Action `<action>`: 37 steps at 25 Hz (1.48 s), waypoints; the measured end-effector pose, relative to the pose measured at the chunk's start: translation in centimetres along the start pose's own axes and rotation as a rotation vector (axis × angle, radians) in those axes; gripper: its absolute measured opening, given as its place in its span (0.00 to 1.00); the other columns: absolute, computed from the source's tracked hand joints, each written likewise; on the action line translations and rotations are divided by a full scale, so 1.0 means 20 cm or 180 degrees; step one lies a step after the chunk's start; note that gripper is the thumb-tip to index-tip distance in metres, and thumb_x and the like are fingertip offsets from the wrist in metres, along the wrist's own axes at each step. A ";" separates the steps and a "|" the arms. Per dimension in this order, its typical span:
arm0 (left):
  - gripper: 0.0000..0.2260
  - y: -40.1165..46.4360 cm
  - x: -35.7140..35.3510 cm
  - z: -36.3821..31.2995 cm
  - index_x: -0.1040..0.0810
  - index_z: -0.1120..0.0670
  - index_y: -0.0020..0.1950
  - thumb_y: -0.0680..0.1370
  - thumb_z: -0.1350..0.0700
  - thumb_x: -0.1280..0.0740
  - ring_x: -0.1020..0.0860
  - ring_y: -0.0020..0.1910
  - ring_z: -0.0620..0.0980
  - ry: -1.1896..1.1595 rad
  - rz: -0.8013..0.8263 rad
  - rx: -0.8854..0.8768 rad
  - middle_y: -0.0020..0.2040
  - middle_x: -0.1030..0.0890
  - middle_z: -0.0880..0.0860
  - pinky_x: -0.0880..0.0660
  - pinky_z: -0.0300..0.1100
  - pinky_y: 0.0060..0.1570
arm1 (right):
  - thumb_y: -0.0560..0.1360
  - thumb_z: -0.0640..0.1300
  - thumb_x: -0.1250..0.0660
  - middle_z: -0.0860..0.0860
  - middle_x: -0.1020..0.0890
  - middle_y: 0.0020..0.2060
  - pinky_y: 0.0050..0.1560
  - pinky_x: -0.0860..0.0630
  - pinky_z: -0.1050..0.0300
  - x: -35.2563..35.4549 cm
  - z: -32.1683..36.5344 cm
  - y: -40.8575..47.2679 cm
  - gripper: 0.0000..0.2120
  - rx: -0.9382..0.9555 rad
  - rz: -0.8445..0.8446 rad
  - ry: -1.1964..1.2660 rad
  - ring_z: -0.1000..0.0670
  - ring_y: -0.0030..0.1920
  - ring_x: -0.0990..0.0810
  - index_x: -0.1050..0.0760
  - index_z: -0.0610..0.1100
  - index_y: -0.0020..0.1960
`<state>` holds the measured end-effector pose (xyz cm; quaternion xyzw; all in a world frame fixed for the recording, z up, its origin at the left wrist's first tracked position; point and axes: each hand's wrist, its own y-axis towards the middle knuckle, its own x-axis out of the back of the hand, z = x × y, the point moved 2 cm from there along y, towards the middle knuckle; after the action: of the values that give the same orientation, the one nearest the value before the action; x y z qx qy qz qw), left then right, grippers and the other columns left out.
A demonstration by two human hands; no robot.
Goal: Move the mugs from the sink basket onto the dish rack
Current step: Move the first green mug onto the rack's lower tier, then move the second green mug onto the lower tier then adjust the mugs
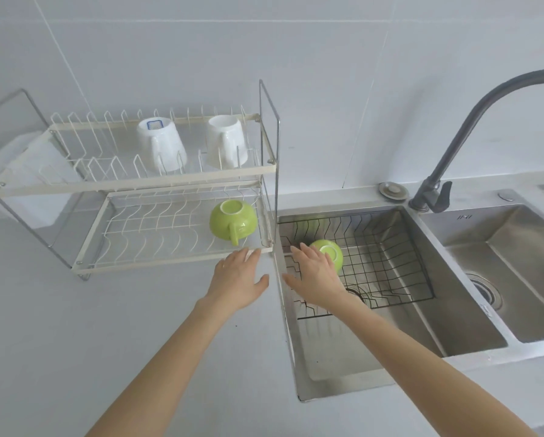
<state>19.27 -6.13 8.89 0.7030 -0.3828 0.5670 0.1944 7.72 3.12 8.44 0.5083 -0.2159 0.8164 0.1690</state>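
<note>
a pale grey countertop meets a white tiled wall. a cream two-tier wire dish rack holds two white upturned mugs above and a green upturned mug below. another round green mug lies in the black wire basket of the steel sink. the left hand hovers flat and empty; the right hand, fingers spread, reaches over that mug.

Two white mugs inverted on upper dish rack; green mug below; another in sink basket
</note>
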 end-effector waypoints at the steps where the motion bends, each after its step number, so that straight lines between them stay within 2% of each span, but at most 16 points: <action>1: 0.26 0.01 -0.01 -0.04 0.45 0.55 0.73 0.77 0.48 0.44 0.43 0.74 0.54 0.0032 0.0020 -0.0031 0.75 0.41 0.56 0.43 0.50 0.72 | 0.77 0.52 0.41 0.46 0.45 0.76 0.76 0.55 0.47 0.02 -0.05 -0.01 0.30 -0.0016 -0.0006 -0.0021 0.45 0.77 0.51 0.46 0.45 0.75; 11: 0.27 0.17 -0.18 -0.42 0.49 0.53 0.74 0.78 0.47 0.45 0.46 0.75 0.56 0.0195 0.0416 0.0026 0.76 0.44 0.57 0.47 0.53 0.73 | 0.77 0.54 0.42 0.46 0.47 0.77 0.76 0.56 0.45 0.13 -0.51 -0.01 0.31 -0.0184 0.0206 -0.0188 0.44 0.77 0.54 0.48 0.46 0.75; 18: 0.28 0.37 -0.28 -0.58 0.47 0.54 0.74 0.77 0.46 0.44 0.43 0.74 0.55 0.0031 0.0515 0.0125 0.75 0.42 0.57 0.43 0.50 0.71 | 0.76 0.55 0.41 0.46 0.46 0.77 0.76 0.55 0.45 0.13 -0.77 0.11 0.32 -0.0315 0.0463 -0.0005 0.44 0.77 0.52 0.49 0.47 0.75; 25: 0.28 0.58 -0.37 -0.64 0.46 0.54 0.74 0.77 0.46 0.44 0.39 0.72 0.55 -0.0059 0.0739 0.0235 0.74 0.40 0.55 0.38 0.52 0.69 | 0.75 0.54 0.39 0.45 0.41 0.75 0.76 0.49 0.48 0.06 -0.94 0.26 0.32 -0.0691 0.0613 0.0691 0.45 0.76 0.46 0.46 0.44 0.75; 29: 0.27 0.73 -0.46 -0.64 0.44 0.55 0.73 0.77 0.47 0.42 0.34 0.69 0.58 -0.0216 0.0915 0.0290 0.72 0.35 0.57 0.33 0.54 0.66 | 0.76 0.51 0.38 0.44 0.36 0.72 0.72 0.42 0.50 0.00 -0.99 0.34 0.29 -0.0863 0.0655 0.1125 0.43 0.72 0.39 0.41 0.42 0.73; 32: 0.26 0.85 -0.52 -0.63 0.41 0.56 0.72 0.77 0.49 0.41 0.32 0.67 0.59 -0.0410 0.0956 0.0384 0.69 0.32 0.59 0.32 0.54 0.64 | 0.76 0.50 0.38 0.43 0.35 0.71 0.69 0.37 0.51 -0.08 -1.03 0.41 0.30 -0.1111 0.0838 0.1580 0.43 0.71 0.36 0.43 0.43 0.73; 37: 0.26 1.02 -0.63 -0.57 0.43 0.58 0.72 0.77 0.50 0.41 0.34 0.69 0.58 -0.0478 0.1005 0.0564 0.71 0.36 0.59 0.33 0.52 0.65 | 0.76 0.49 0.39 0.41 0.32 0.69 0.66 0.34 0.55 -0.21 -1.06 0.53 0.28 -0.1458 0.1007 0.2029 0.43 0.69 0.33 0.43 0.43 0.73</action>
<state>-4.43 -7.01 -3.14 0.6889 -0.4503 0.5679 0.0113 -11.75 4.99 -5.63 0.1402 -0.4041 0.8796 0.2085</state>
